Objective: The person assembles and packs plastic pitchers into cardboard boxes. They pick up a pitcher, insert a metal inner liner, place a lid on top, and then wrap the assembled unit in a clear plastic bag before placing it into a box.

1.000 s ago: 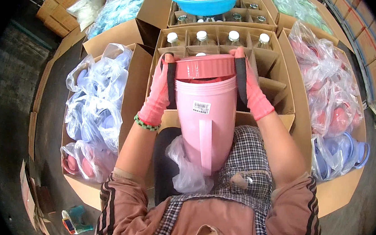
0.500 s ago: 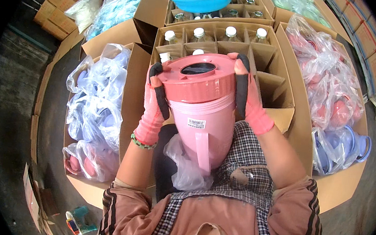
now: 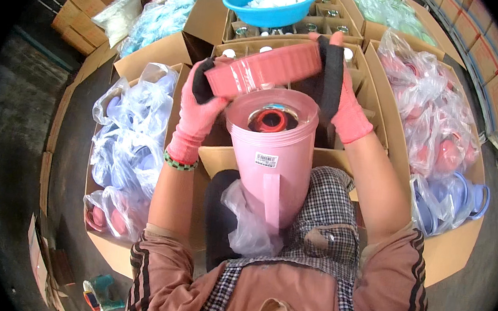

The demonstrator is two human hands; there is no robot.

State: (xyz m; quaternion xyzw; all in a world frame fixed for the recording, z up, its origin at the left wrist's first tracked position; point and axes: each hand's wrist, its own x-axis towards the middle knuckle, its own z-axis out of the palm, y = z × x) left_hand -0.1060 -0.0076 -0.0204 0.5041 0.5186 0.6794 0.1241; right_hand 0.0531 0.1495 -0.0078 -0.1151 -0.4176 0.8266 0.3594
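Between my two gloved hands I hold a dark pink ring-shaped lid point(image 3: 266, 67), tilted up at its right side. My left hand point(image 3: 202, 94) grips its left end, and my right hand point(image 3: 335, 83) its right end. Below the lid stands a light pink jug point(image 3: 270, 157) with a side handle and a barcode label, resting between my legs. Its mouth is uncovered and shows a round red-rimmed part point(image 3: 269, 121) inside. A crumpled clear plastic bag point(image 3: 246, 218) lies against the jug's lower left side.
Ahead is a divided carton point(image 3: 368, 65) with white-capped bottles. A blue basin point(image 3: 262, 17) of white caps sits behind it. Cartons of bagged lilac parts point(image 3: 128, 138) and bagged pink parts point(image 3: 438, 123) flank me. A teal tape dispenser point(image 3: 105, 293) lies on the floor at lower left.
Both hands have lifted the lid up off the jug and tipped it, so the jug's mouth and the red-rimmed part inside now show. The jug stays in place.
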